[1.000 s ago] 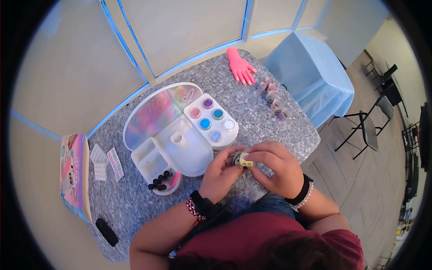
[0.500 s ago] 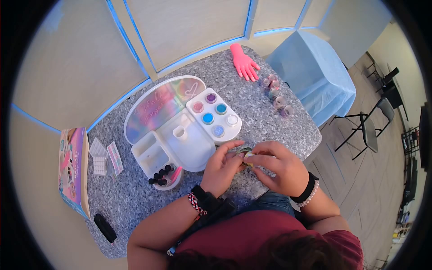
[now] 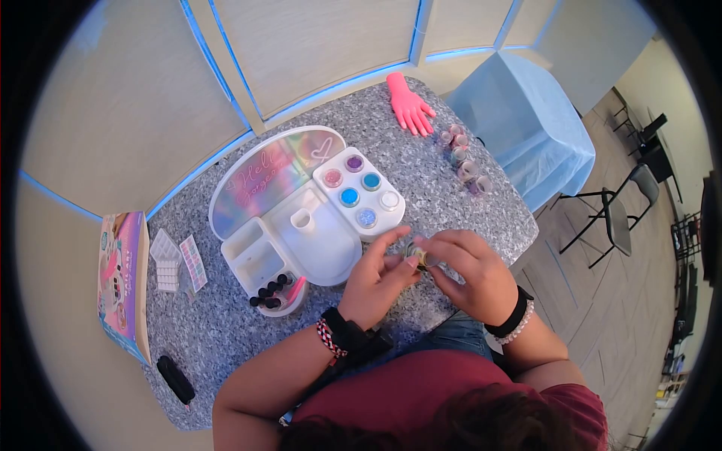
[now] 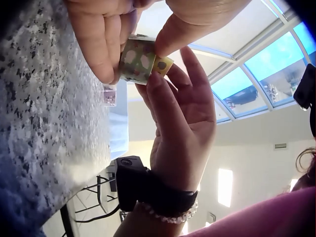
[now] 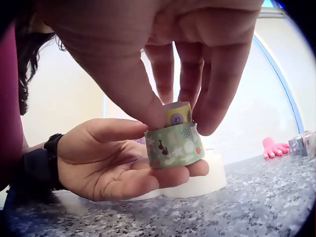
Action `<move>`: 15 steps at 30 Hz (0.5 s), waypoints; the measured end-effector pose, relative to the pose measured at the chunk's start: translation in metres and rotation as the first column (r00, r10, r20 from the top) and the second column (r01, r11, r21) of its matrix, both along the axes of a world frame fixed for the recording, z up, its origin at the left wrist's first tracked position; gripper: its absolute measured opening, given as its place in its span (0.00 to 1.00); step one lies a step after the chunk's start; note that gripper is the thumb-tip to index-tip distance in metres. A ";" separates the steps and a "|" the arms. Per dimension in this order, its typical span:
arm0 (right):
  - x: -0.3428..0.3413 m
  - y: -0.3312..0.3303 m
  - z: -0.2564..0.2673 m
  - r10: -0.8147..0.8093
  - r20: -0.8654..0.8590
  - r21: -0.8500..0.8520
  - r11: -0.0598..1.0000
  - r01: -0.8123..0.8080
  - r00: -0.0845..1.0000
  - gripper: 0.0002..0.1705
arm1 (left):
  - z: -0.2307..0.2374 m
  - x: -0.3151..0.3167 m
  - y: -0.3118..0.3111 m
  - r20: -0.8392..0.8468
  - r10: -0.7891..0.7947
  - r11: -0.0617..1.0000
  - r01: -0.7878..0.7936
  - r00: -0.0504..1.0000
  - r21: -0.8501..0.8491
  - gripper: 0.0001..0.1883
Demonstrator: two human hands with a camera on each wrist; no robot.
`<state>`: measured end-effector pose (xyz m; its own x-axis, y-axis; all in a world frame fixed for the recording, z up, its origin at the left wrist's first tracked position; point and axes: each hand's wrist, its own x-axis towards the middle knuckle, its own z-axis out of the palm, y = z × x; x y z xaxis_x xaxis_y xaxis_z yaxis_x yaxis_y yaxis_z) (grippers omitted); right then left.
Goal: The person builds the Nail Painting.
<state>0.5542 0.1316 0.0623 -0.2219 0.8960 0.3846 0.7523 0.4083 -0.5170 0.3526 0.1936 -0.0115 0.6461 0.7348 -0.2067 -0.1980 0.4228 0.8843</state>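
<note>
"Where's the green roll (image 5: 175, 148)?"

"Just off the white case's (image 3: 323, 248) near right side, the yellow roll (image 5: 178, 113) (smiley-printed) showing above its rim."

"The hands?"

"The left hand (image 3: 380, 282) grips the green roll; the right hand (image 3: 475, 276) pinches the yellow."

"Farther out?"

"A pink model hand (image 3: 410, 105) beyond the case, a box (image 3: 124, 286) left of it."

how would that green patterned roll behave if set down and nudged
The green roll would probably roll if laid on its curved side, being round. It seems fairly stiff: its shape looks undented in the left hand. The yellow piece poking above its rim might slide out if tipped.
</note>
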 end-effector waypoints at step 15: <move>0.014 0.010 0.000 0.072 0.028 0.050 0.996 -0.074 0.997 0.25 | 0.004 0.000 0.007 0.048 -0.045 0.997 0.048 0.998 -0.053 0.29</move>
<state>0.5684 0.1417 0.0628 -0.2965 0.8563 0.4229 0.7325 0.4880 -0.4746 0.3523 0.2006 -0.0080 0.6892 0.6921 -0.2145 -0.2171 0.4798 0.8501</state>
